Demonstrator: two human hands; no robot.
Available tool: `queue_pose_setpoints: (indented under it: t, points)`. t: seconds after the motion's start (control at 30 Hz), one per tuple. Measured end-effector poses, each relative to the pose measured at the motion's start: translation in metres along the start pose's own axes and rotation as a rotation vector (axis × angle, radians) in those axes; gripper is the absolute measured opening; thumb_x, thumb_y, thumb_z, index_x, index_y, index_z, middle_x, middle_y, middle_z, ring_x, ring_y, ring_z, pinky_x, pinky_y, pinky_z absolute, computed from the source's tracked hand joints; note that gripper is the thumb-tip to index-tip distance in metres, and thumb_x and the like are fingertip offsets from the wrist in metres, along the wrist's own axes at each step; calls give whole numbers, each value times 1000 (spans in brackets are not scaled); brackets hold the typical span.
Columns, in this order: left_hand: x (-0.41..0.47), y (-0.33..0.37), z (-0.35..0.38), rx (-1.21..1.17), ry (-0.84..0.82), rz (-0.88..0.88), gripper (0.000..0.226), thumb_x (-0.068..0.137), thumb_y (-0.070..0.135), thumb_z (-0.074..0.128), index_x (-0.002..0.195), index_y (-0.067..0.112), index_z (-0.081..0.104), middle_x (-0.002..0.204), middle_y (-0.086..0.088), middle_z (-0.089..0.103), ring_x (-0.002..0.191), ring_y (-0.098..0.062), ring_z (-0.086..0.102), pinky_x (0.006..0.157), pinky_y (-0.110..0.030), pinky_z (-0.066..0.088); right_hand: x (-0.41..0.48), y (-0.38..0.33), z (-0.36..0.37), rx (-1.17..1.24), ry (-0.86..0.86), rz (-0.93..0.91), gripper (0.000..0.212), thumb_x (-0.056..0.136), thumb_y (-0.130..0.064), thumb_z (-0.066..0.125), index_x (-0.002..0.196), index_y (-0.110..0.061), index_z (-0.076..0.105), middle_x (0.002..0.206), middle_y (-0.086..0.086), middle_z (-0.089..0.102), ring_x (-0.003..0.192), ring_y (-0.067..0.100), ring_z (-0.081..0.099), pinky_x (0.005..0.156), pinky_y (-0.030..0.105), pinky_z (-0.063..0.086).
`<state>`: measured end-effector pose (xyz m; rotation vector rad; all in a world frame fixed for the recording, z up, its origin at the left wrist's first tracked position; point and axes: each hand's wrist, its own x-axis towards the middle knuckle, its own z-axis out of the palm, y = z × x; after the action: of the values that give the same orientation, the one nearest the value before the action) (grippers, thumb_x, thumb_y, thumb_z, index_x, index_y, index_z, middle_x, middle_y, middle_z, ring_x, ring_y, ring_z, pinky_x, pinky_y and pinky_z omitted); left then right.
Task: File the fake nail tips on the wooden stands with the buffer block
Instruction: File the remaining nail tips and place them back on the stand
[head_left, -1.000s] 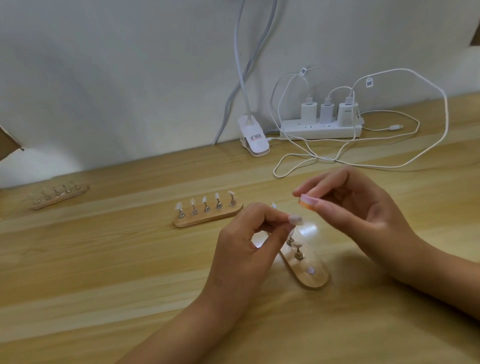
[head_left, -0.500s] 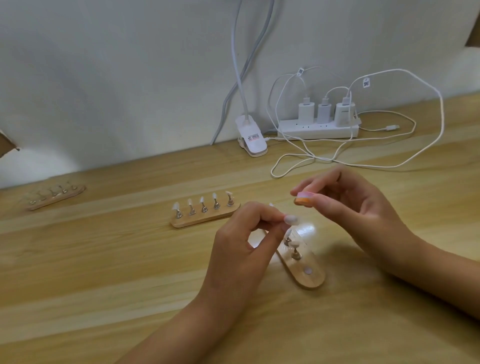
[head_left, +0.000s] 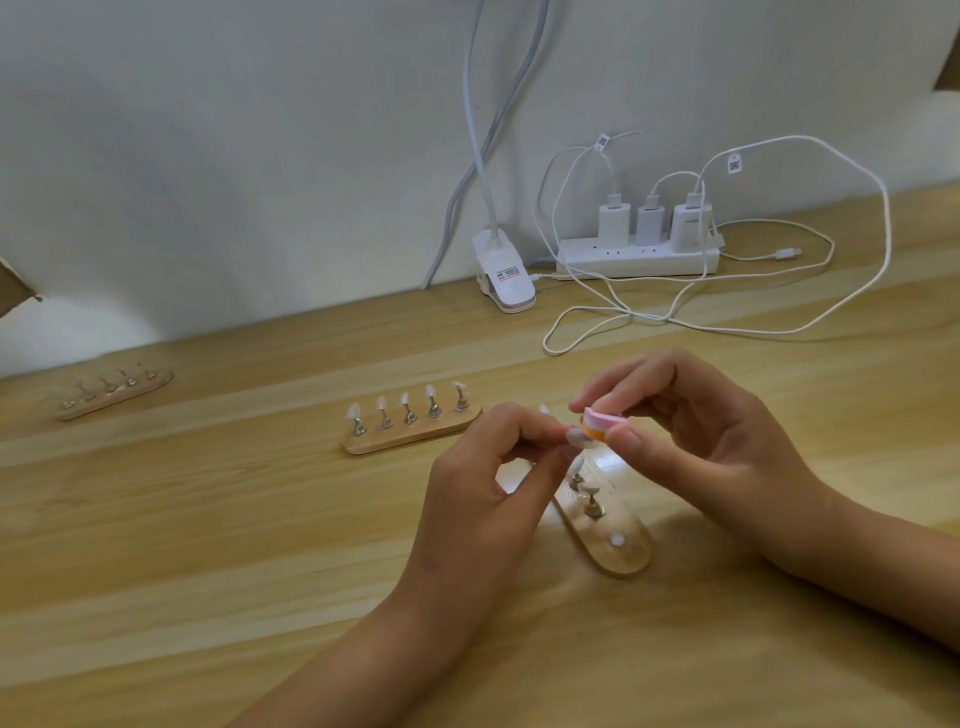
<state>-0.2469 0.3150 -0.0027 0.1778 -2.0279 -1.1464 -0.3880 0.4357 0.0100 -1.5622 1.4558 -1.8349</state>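
Above the near wooden stand (head_left: 618, 551) on the bench (head_left: 208, 545), left hand (head_left: 483, 499) pinches a nail tip (head_left: 576, 439), right hand (head_left: 696, 441) pinches buffer block (head_left: 601, 423) against it; tip prob. light & fragile, so hold at base.

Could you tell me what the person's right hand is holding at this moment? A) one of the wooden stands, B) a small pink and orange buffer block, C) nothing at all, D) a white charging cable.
B: the right hand pinches the pink and orange buffer block between thumb and fingers, close against the nail tip pinched in the left hand.
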Motion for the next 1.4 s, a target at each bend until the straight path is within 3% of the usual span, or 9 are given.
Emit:
queue_pose_setpoints:
  t: [0.13,0.23,0.37,0.57,0.67,0.77,0.9,1.27,1.4]
  points:
    - [-1,-1,0,-1,-4,5,5,88,22,68,92,19,67,88,7,68,89,-21,68,82,-35,56,2,1,0,0,10,89,17,87,-29,72,92,-15,64,103,1,70,99,17,68,87,23,51]
    - [0,-1,0,-3,-1,-2,4,88,21,68,91,23,66,88,7,68,88,-20,68,81,-35,56,1,-1,1,-29,3,-14,15,89,-32,70,94,-20,64,103,1,69,100,22,67,89,26,52]
    - [0,-2,0,4,-7,3,4,88,23,68,91,21,66,88,7,67,88,-21,68,81,-33,55,1,1,1,-41,16,30,19,88,-30,72,94,-14,64,103,1,70,100,21,67,91,33,54]
    - [-1,-1,0,3,-14,-4,4,88,24,68,91,22,66,89,5,68,89,-21,68,81,-33,55,1,2,1,-19,-8,26,15,89,-38,69,94,-24,65,103,1,70,101,20,67,90,29,52]
    - [0,-1,0,2,-14,-11,6,88,18,69,91,22,66,89,5,69,89,-21,68,82,-34,55,0,4,2,-76,-19,-55,18,90,-29,68,97,-14,62,104,-2,67,102,22,66,91,26,51]
    - [0,-2,0,-9,-6,-14,10,88,16,69,90,25,65,88,6,68,88,-19,68,82,-31,55,1,7,0,-72,-4,-7,14,90,-19,69,97,-10,62,104,-1,68,103,18,66,91,24,50]
    - [0,-1,0,-10,-10,-19,6,88,14,68,91,19,66,88,6,68,88,-20,68,82,-31,55,0,5,1,-122,-38,-96,14,89,-21,68,99,-15,60,109,1,66,109,23,65,95,29,50]
    - [0,2,1,-43,1,-28,4,88,14,67,92,14,67,89,7,70,89,-21,68,83,-28,54,1,7,-2,-64,5,-10,14,90,-22,70,96,-14,61,105,0,68,105,22,66,94,33,53]
    - [0,2,0,-45,-1,-35,4,88,12,67,92,13,67,90,4,70,90,-21,68,84,-31,55,1,6,-1,-84,-21,-37,13,90,-22,70,97,-16,61,105,0,67,105,22,65,93,27,51]
